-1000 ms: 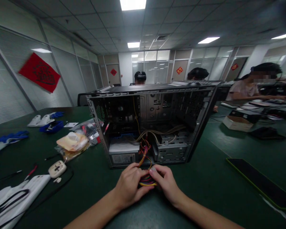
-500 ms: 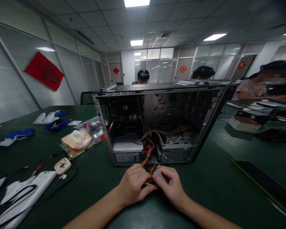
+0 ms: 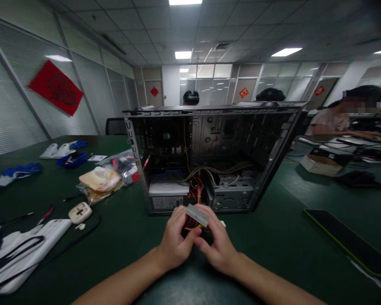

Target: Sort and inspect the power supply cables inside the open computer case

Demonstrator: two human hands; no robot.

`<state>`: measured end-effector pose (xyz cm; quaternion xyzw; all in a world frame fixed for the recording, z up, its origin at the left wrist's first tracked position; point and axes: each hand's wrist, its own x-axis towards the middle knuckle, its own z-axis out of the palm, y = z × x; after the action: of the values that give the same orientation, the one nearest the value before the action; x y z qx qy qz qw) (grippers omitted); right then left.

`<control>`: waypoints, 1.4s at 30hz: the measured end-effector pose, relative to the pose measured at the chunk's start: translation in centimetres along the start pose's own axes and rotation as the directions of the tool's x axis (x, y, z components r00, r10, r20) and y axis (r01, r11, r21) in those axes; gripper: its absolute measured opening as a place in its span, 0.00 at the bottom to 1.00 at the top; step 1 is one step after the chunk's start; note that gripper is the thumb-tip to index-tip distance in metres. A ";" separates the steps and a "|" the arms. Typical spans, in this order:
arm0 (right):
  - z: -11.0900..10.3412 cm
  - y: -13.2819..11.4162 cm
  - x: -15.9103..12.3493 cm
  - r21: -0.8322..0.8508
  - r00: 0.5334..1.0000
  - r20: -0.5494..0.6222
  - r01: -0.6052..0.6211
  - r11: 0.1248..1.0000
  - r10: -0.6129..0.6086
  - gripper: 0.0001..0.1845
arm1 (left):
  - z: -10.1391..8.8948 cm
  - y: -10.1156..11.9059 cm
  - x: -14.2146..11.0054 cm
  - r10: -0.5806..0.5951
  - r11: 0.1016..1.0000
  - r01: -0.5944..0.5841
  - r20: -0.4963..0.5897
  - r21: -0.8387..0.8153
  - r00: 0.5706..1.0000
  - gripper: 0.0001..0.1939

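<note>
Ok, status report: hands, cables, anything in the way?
Left hand and right hand: around colored cable bundle. Pale connector showing between them. Open computer case just beyond; nothing seen blocking the hands.

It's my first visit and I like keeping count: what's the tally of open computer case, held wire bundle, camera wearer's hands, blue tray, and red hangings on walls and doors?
Open computer case: 1
Wire bundle: 1
Left hand and right hand: 2
Blue tray: 1
Red hangings: 4
Total: 9
</note>
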<state>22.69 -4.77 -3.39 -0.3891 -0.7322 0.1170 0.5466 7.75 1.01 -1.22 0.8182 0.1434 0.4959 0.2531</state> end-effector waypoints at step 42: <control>-1.7 -0.1 1.7 0.052 0.991 0.047 -0.126 0.991 0.123 0.09 | -0.2 -0.3 1.0 -0.538 0.708 0.521 0.115 -0.477 0.835 0.11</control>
<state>23.98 -4.07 -1.56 -0.4162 -0.7148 0.1794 0.5326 8.06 1.80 -0.61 0.6428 0.2456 0.4354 0.5805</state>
